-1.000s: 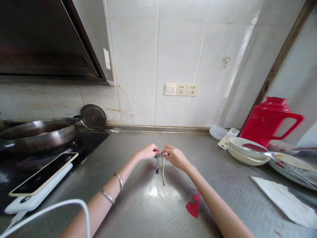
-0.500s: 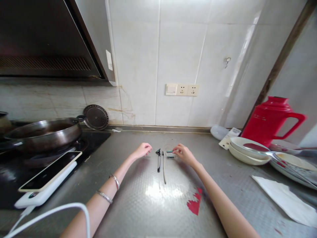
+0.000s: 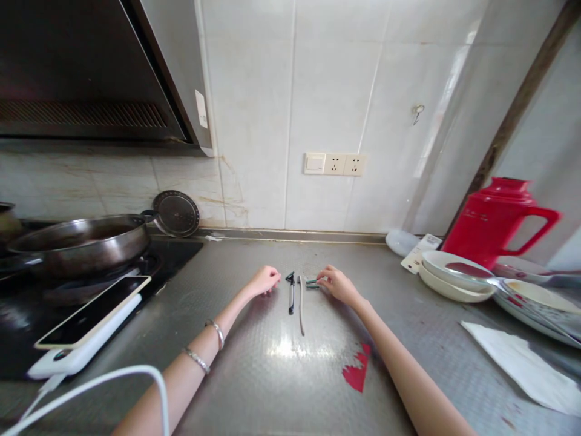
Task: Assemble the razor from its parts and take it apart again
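The right hand (image 3: pixel 334 282) has its thumb and forefinger drawn nearly together at the right end of two short dark green pieces (image 3: pixel 311 281), which lie one just nearer than the other on the metal counter (image 3: pixel 254 393). The left hand (image 3: pixel 267 280) is loosely curled on the other side; the hands are too small in view to tell whether either has hold of anything. Between them, left of the green pieces, lie one slim strip with black ends (image 3: pixel 291 297), just beside the left fingertips, and one pale cord (image 3: pixel 302 309), roughly parallel to it. Two silver bracelets (image 3: pixel 215 334) circle the left forearm. One torn red scrap (image 3: pixel 356 372) lies nearer the viewer, well apart from both hands; one red jug (image 3: pixel 494 221) stands at far right.
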Demonstrator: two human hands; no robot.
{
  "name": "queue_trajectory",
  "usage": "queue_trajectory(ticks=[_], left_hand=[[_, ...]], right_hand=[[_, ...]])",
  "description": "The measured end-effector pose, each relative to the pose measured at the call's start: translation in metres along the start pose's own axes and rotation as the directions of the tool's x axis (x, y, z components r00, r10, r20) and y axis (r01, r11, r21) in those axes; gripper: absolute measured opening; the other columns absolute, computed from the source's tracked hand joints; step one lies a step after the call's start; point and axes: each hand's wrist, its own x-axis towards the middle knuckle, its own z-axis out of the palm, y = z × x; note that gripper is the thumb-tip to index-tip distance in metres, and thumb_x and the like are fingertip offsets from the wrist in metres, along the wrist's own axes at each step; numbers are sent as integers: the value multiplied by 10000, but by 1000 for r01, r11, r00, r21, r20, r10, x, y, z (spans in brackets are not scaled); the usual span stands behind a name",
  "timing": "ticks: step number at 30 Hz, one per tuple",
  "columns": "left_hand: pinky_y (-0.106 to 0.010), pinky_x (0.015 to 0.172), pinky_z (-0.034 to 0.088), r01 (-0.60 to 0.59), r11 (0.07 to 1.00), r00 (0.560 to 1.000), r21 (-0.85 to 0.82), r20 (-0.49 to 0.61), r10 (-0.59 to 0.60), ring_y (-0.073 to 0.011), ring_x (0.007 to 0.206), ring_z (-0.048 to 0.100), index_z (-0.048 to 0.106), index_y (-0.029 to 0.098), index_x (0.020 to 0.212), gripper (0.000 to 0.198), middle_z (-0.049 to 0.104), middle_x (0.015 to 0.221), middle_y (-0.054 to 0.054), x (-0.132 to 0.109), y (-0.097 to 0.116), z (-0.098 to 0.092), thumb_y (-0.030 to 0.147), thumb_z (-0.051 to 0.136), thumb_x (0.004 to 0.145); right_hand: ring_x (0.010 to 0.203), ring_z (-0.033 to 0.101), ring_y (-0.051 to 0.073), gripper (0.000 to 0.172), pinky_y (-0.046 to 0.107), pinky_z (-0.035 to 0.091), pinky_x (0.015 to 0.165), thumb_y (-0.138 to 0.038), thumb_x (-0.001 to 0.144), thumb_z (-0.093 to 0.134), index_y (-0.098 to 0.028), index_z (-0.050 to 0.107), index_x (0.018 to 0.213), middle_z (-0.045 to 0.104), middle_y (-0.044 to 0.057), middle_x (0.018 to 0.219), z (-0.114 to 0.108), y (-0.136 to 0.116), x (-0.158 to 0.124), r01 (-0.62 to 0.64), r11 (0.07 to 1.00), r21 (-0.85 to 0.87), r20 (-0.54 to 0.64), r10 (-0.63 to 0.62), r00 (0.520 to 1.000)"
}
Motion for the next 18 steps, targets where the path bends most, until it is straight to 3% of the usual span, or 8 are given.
queue_trajectory(ticks=[11, 15, 18], left_hand=[[-181, 417, 366, -60, 978, 997, 199, 67, 48, -74, 407, 483, 626, 116, 767, 289, 611, 597, -24, -9, 5, 15, 336, 439, 793], [-206, 521, 380, -150, 924, 988, 353, 17, 154, -123, 553, 566, 645, 126, 671, 339, 635, 606, -45, -13, 13, 20, 365, 439, 793], [-228, 574, 392, -138, 885, 987, 444, -15, 161, -156, 640, 601, 659, 146, 678, 369, 666, 677, -62, -18, 21, 24, 409, 433, 805]], right_hand=[[748, 553, 120, 212, 223, 392, 679, -288, 829, 490, -236, 692, 865, 577, 40, 980, 3, 0, 1, 23, 999, -32, 15, -23, 1000], [765, 565, 123, 228, 226, 401, 697, -283, 833, 483, -236, 703, 871, 579, 45, 1005, 3, 2, 1, 32, 998, -51, 14, -31, 999], [763, 567, 121, 235, 227, 404, 701, -293, 835, 482, -241, 697, 913, 576, 47, 1025, 3, 2, 2, 31, 998, -59, -2, -32, 999]])
